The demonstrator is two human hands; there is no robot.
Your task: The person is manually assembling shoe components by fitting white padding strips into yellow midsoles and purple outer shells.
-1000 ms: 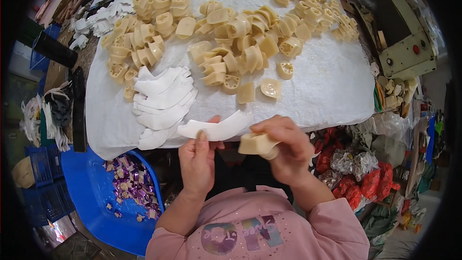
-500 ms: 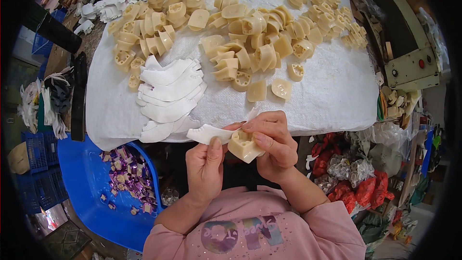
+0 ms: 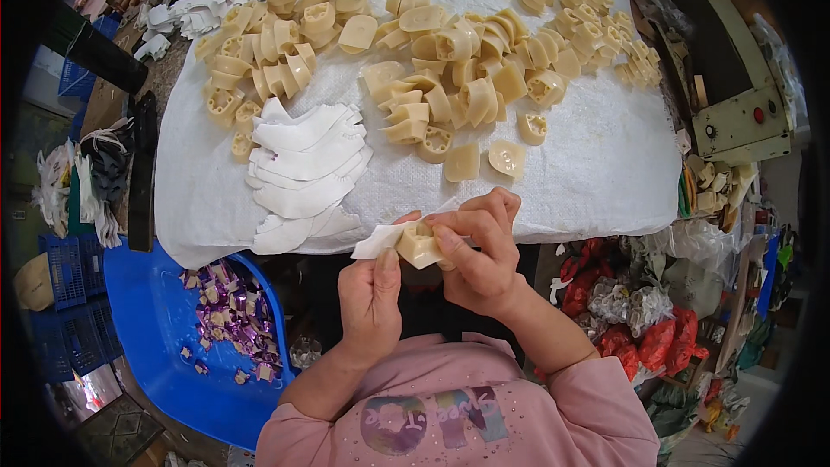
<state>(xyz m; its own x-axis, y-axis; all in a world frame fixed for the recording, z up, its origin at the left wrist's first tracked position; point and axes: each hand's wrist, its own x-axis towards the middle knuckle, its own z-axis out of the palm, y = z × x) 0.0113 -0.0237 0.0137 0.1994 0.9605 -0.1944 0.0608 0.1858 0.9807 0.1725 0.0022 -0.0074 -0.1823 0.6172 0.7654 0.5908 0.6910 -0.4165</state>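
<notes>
Just off the near edge of the table, my two hands hold one beige plastic shoe heel (image 3: 418, 246), its hollow ribbed side facing up. A white strip of cover material (image 3: 378, 240) lies against its far and left sides. My left hand (image 3: 370, 294) is closed, its thumb and fingers pinching the strip at the heel's left side. My right hand (image 3: 484, 255) grips the heel from the right, with the thumb at its upper rim and fingers bent. Beyond my left hand, a fanned stack of white cut pieces (image 3: 303, 173) lies on the white cloth.
Heaps of beige heels (image 3: 467, 60) cover much of the white cloth (image 3: 605, 182). A blue tub (image 3: 156, 346) at my left holds small purple-and-beige pieces (image 3: 226, 320). Red and clear plastic bags (image 3: 657, 337) sit at my right, below a green metal machine (image 3: 743, 117).
Both hands have shifted the heel slightly left, and its position has turned. The white strip now lies closer along it. My right fingers have moved up and bent more.
</notes>
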